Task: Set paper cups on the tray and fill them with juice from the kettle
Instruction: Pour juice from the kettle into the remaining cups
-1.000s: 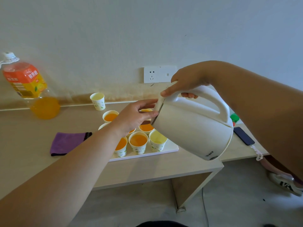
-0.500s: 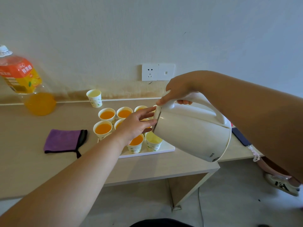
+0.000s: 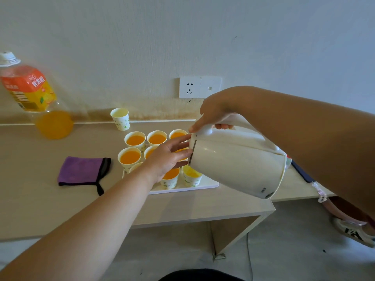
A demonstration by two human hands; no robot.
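My right hand [image 3: 213, 112] grips the handle of the white kettle [image 3: 237, 161], which is tipped steeply to the left over the white tray [image 3: 207, 184]. My left hand [image 3: 168, 157] presses straight fingers against the kettle's lid edge. Several paper cups stand on the tray, most holding orange juice, such as one cup [image 3: 129, 158] at the tray's left. The front right cup [image 3: 191, 176] under the spout holds a little juice. My left hand hides some cups.
One more paper cup [image 3: 120, 118] stands by the wall, off the tray. A juice bottle [image 3: 34, 98] stands at the far left, a purple cloth [image 3: 81, 171] lies left of the tray, and a dark phone [image 3: 300, 173] lies at the right. The table's front edge [image 3: 182, 220] is near.
The view has shifted, so the tray and cups now sit more to the left and lower. Both hands stay on the kettle, which remains tipped over the front right cup.
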